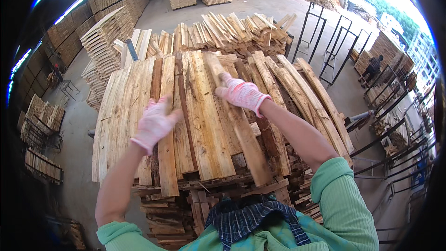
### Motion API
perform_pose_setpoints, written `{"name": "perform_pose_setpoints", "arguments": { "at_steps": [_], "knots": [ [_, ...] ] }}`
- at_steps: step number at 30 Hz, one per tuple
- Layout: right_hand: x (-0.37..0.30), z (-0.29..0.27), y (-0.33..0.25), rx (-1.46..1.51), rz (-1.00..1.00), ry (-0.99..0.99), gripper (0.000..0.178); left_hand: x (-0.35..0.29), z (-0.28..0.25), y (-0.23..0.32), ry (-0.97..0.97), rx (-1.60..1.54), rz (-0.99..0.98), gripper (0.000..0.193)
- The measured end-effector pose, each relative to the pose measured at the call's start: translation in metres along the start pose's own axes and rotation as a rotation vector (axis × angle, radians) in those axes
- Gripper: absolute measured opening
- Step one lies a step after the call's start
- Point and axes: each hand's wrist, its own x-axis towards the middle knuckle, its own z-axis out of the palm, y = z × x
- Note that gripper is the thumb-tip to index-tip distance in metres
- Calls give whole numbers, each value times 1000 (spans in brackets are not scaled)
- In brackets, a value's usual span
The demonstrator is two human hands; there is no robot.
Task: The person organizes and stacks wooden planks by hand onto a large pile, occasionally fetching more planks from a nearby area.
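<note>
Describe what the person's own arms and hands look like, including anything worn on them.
The left hand and right hand wear mottled pink-and-white gloves with pink cuffs. The forearms are bare. Above them, light green sleeves with fine ribbing are rolled up into wide bands.

The left hand (156, 122) and the plank (245, 135) under the right hand (244, 94) were blurred, the green shirt (346, 200) cut off below, a distant person (373, 68) too small for detail.

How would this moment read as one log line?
Left hand: open, over boards | Right hand: on blurred plank, grip unclear | Boards: roughly side by side
</note>
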Motion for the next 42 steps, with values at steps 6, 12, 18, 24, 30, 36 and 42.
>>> {"name": "perform_pose_setpoints", "arguments": {
  "at_steps": [6,12,18,24,30,36,42],
  "knots": [
    [23,-33,39,-153,-60,398,69,-8,-78,-172,279,-466,-237,49],
    [60,11,37,-38,35,380,63,-93,-100,-207,45,-666,-857,51],
    [83,30,78,-492,-436,385,39,-139,-93,-272,57,-644,-614,61],
    [69,39,81,242,-266,503,43,-118,-107,-203,-33,-762,-766,75],
    [77,33,63,354,-191,431,49,-119,-105,-238,-44,-639,-718,56],
    [78,-3,89,265,-173,276,55,-103,-98,-237,-108,-706,-694,56],
    [47,23,13,118,-10,308,97,-109,-92,-271,-71,-736,-720,65]
  ]
}}
